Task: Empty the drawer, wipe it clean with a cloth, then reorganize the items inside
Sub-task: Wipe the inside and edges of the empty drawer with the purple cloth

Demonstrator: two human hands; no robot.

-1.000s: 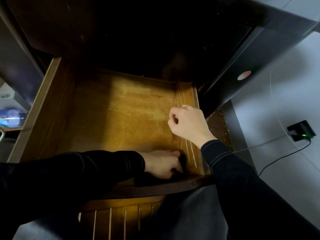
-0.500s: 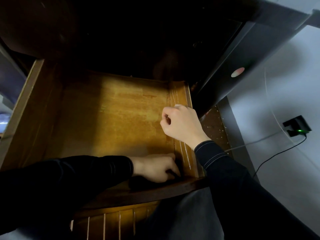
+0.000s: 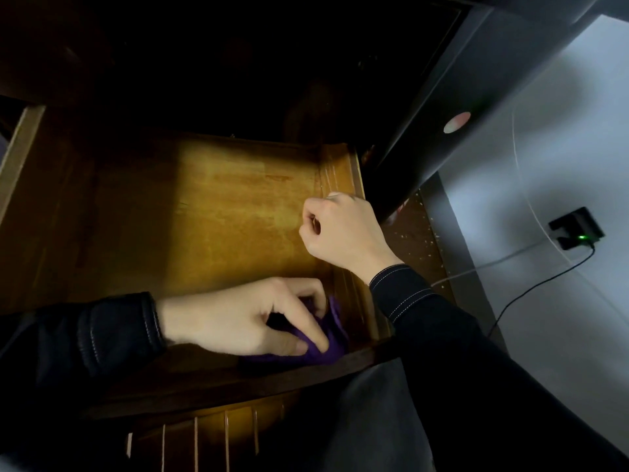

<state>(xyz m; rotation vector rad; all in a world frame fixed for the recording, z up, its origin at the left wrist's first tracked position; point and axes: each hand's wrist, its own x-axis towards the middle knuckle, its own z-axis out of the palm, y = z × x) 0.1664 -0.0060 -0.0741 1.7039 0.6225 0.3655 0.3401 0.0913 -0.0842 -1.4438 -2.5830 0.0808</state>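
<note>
A wooden drawer [image 3: 218, 206] stands pulled out below me, its yellow-brown floor bare. My left hand [image 3: 245, 318] reaches into the near right corner and grips a bunched purple cloth [image 3: 332, 332] pressed against the floor and the front wall. My right hand [image 3: 343, 229] rests as a loose fist on the drawer's right side rail, with nothing visible in it. Both arms wear dark sleeves. The drawer's back part lies in deep shadow under the desk.
The dark desk body [image 3: 476, 97] rises on the right above the drawer. A black charger with a green light [image 3: 575, 229] and its cables lie on the pale floor at the right. A slatted wooden front [image 3: 211, 437] shows below the drawer.
My left hand has lifted its fingers and bunched the cloth, so the purple cloth now shows in the corner. My right hand stays on the side rail.
</note>
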